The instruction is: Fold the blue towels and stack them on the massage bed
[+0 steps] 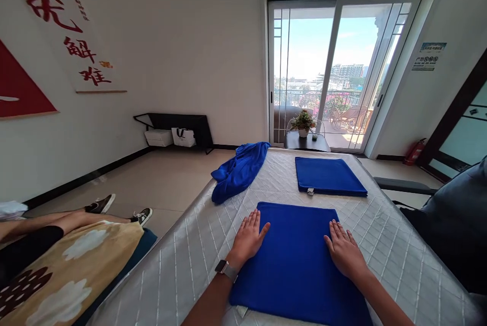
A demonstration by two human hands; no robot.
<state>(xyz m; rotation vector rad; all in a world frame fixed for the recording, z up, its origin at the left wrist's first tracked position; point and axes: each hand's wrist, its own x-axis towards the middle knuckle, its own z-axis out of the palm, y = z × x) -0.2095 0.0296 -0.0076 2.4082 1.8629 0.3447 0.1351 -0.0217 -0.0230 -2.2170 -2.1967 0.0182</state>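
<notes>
A flat blue folded cloth (294, 265) lies in front of me on the quilted silver-white bed surface (190, 250). My left hand (250, 234) rests flat on its left edge, fingers stretched out and thumb apart, with a watch on the wrist. On the right edge lies my right hand (344, 247), also flat with its fingers extended. Neither hand grips anything. Beyond them sits a second blue folded cloth (329, 176), neatly squared, with a small white tag at its near edge. A crumpled blue cloth (240, 171) is heaped at the far left edge of the bed.
To the left, a person's legs (72, 222) stretch over a tan patterned cover (87, 265). A black chair (456, 214) stands close on the right. Past the bed's far end are a small table (306, 141) with a potted plant (303, 123) and glass sliding doors (304, 62).
</notes>
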